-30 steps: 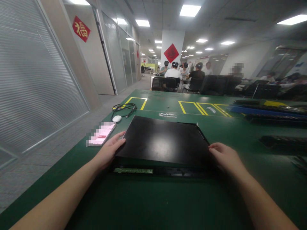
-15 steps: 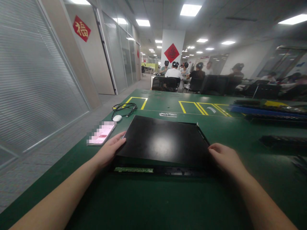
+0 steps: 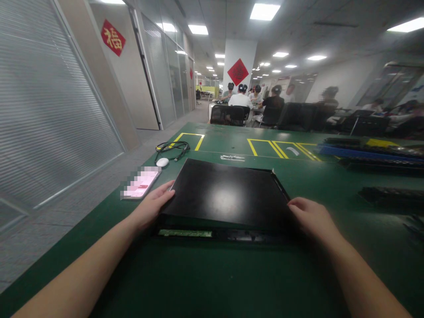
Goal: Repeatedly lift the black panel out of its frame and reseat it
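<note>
The panel (image 3: 228, 194), flat and black, is at the centre of the frame, above a dark frame (image 3: 251, 236) on the worktop (image 3: 218, 282). A green board (image 3: 185, 233) lies within the frame's near side. Hands: the left hand (image 3: 154, 205) is partly closed on the panel's left edge, thumb uppermost; the right hand (image 3: 309, 216) pinches its right edge between thumb and forefinger.

Writing: the red sign (image 3: 113, 38), upper left, reads "福" in gold. The character on the pillar sign (image 3: 237, 71), upper centre, is indistinct. The phone (image 3: 142, 184), left of centre, has a pixelated, unreadable screen. Containers: dark parts surround a blurred blue tray (image 3: 351, 151), right.
</note>
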`<state>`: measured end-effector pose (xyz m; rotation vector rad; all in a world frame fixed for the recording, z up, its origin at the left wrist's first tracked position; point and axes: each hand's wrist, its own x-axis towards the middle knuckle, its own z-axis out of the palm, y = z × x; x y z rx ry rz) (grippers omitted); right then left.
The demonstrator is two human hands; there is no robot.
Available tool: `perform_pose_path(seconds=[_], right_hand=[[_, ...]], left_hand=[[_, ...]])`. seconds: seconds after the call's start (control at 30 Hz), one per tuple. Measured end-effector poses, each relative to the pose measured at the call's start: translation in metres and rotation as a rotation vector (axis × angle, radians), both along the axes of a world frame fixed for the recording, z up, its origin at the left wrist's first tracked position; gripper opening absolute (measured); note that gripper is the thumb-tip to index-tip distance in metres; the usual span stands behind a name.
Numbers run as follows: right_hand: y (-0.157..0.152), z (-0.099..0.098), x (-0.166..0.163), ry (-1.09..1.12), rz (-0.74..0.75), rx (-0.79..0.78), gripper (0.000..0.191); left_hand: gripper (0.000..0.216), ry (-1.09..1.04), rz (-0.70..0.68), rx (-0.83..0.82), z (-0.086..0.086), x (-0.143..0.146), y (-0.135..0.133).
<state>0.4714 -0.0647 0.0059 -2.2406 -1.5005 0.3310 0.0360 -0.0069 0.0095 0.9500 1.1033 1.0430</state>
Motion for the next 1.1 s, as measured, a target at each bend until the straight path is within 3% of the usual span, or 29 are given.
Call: perform_pose_path(seconds=[1.1], right_hand=[[0.0018, -0.0044, 0.0067, 0.009, 0.005, -0.008, 0.030]], left_hand=[[0.062, 0.014, 0.009, 0.015, -0.0028, -0.0022, 0.0021]])
